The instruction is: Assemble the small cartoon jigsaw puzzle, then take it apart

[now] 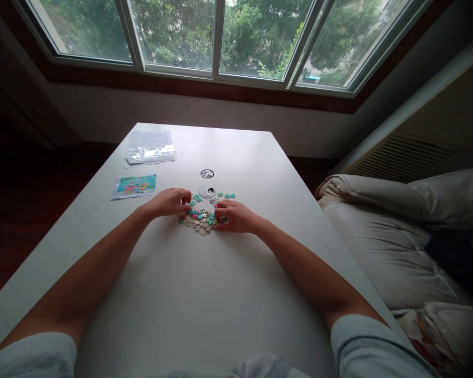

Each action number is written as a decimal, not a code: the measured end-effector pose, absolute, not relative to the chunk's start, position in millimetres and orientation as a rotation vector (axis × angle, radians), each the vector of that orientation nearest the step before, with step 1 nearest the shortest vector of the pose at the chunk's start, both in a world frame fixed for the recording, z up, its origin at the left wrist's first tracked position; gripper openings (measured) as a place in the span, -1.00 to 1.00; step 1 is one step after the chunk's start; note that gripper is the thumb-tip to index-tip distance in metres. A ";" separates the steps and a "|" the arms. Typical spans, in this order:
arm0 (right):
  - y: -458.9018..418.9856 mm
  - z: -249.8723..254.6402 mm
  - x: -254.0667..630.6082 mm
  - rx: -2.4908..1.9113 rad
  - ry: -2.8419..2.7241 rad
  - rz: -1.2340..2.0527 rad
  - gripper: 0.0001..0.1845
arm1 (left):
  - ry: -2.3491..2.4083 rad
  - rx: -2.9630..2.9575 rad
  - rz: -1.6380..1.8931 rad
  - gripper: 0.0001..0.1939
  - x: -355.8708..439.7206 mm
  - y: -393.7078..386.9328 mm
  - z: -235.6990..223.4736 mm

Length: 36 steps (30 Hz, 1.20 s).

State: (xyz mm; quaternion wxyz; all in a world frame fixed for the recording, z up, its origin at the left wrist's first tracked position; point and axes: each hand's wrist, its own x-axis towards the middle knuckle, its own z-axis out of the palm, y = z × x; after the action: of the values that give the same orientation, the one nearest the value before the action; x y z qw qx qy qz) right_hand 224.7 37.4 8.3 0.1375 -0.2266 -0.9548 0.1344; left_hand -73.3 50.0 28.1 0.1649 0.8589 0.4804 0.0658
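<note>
A loose pile of small jigsaw puzzle pieces [202, 226] lies on the white table, some with teal and pink print up, others showing plain beige backs. At the pile's left edge is my left hand [169, 202], its fingers curled and their tips close to teal pieces; whatever they pinch is too small to make out. My right hand [236, 216] rests at the right edge with bent fingers closed around what looks like a puzzle piece, partly hidden. Just beyond the pile sits a round metal tin [207, 191], with a second round, dark-patterned disc [207, 173] farther back.
A colourful cartoon picture sheet [136, 185] lies on the table's left side. Behind it is a clear plastic sleeve with papers [150, 147]. The white table [205, 294] narrows toward the window. A light padded sofa [378, 247] stands along the right.
</note>
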 end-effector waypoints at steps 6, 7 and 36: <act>40.4 9.3 224.7 -0.614 -2.657 0.709 -0.82 | 1.283 2.418 0.098 -0.80 -78.1 49.7 30.9; 41.7 9.5 225.4 -0.606 -2.618 0.789 -0.81 | 1.278 2.421 0.096 -0.81 -77.9 49.6 30.5; 62.1 2.7 249.6 -1.329 -2.644 0.016 -0.90 | 1.198 2.333 0.088 -0.81 -82.3 47.6 41.7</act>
State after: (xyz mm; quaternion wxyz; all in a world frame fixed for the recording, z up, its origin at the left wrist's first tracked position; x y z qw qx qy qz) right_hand 249.6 62.1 2.7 0.0911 -0.4472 -0.8898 0.0055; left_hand -82.3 47.6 41.7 0.2556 0.8595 0.4414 0.0325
